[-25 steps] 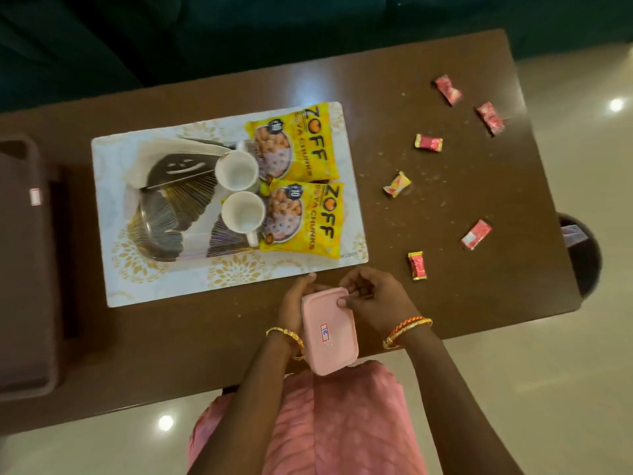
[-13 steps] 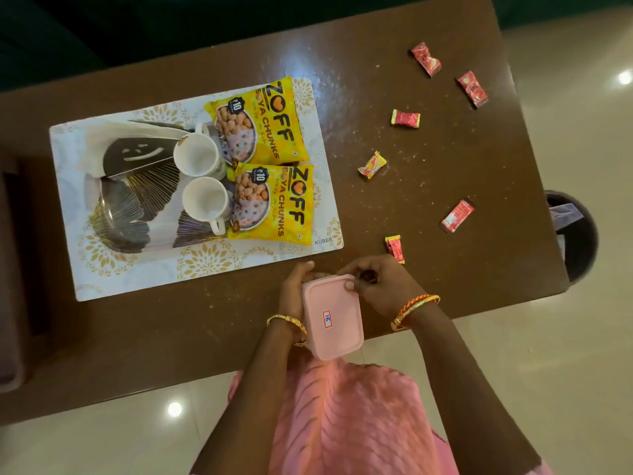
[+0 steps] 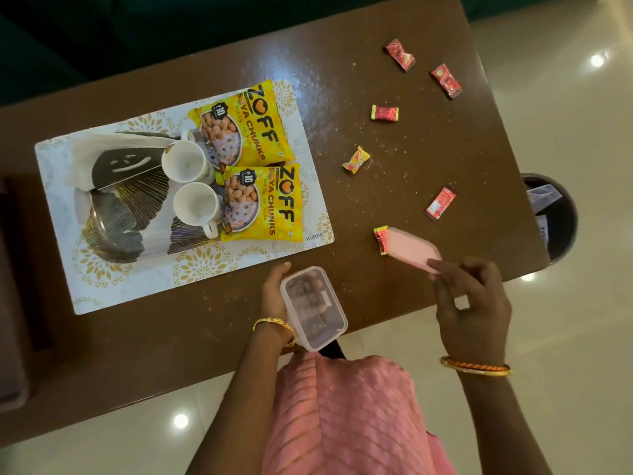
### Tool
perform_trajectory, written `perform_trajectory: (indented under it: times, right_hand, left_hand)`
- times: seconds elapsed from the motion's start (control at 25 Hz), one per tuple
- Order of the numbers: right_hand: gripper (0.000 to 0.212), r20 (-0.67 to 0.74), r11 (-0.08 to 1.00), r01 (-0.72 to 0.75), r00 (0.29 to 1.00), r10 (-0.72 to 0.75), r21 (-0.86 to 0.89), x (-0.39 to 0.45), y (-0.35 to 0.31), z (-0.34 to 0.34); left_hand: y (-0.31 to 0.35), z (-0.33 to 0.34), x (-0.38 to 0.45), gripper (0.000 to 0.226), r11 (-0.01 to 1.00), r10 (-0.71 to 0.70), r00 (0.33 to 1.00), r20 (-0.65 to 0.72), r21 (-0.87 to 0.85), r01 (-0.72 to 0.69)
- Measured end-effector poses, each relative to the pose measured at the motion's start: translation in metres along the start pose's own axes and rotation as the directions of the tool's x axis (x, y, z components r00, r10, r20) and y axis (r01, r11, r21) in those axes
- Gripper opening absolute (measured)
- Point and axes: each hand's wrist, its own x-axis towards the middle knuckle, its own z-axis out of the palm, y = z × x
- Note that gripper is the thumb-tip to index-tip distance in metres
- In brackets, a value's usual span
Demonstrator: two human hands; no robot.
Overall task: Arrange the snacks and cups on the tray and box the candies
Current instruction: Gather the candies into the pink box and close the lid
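My left hand grips a clear plastic box, open and empty, at the table's near edge. My right hand pinches the box's pink lid, held tilted to the right over the table. Several wrapped candies lie scattered on the right half of the table: one red candy beside the lid, a red one, a yellow one, more red ones further back. On the white patterned tray stand two white cups next to two yellow snack packets.
The brown table ends close to my body and at the right. A shiny steel plate and a dark napkin holder fill the tray's left part. A dark round bin stands on the floor right of the table. A brown chair is at the left.
The pink lid has come off the box: my right hand carried it to the right, while my left hand keeps the now open box at the table's edge.
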Motion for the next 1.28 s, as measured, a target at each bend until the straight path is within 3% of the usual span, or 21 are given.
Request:
perform_trajectory:
  times: [0.12,0.24,0.48,0.6,0.68,0.8,0.92,1.12,1.2,1.28]
  right_hand:
    - [0.027,-0.148,0.994,-0.028,0.989,0.013,-0.102,-0.029,0.030,0.028]
    - [0.033,-0.059,0.988,-0.002,0.998,-0.007,-0.152,-0.044,0.058,0.058]
    - [0.034,0.004,0.976,-0.098,0.995,0.101,-0.196,-0.050,0.068,0.082]
    - [0.031,-0.059,0.980,-0.160,0.986,0.154,-0.119,-0.039,0.054,0.080]
    - [0.025,-0.106,0.992,-0.121,0.987,0.117,-0.034,-0.017,0.034,0.084]
    - [0.023,-0.013,0.997,-0.074,0.997,0.074,0.009,0.019,0.005,0.103]
    - [0.032,0.168,0.975,-0.186,0.964,0.205,-0.123,0.029,-0.003,0.122]
    - [0.031,0.174,0.951,-0.249,0.944,0.281,-0.185,0.033,-0.007,0.123]
    - [0.030,0.214,0.944,-0.300,0.922,0.323,-0.135,0.039,-0.013,0.110]
    - [0.023,0.203,0.932,-0.358,0.918,0.342,0.050,0.035,-0.022,0.090]
  left_hand:
    - [-0.002,0.007,-0.001,0.044,0.999,-0.045,0.998,0.045,-0.004,0.046]
    - [-0.003,0.015,0.002,0.045,0.997,-0.073,0.994,0.080,0.030,0.071]
    - [-0.004,0.024,0.010,0.042,0.992,-0.107,0.990,0.094,0.080,0.099]
    - [-0.002,0.027,0.011,0.043,0.989,-0.104,0.990,0.091,0.116,0.094]
    - [0.000,0.030,0.013,0.044,0.988,-0.102,0.991,0.092,0.121,0.091]
    - [0.003,0.032,0.016,0.045,0.989,-0.092,0.991,0.092,0.123,0.081]
    - [0.004,0.033,0.017,0.045,0.989,-0.085,0.991,0.103,0.128,0.072]
    - [0.008,0.032,0.020,0.044,0.989,-0.084,0.990,0.115,0.128,0.069]
    - [0.007,0.031,0.020,0.043,0.991,-0.077,0.990,0.115,0.120,0.063]
    - [0.008,0.030,0.020,0.043,0.992,-0.059,0.992,0.115,0.116,0.046]
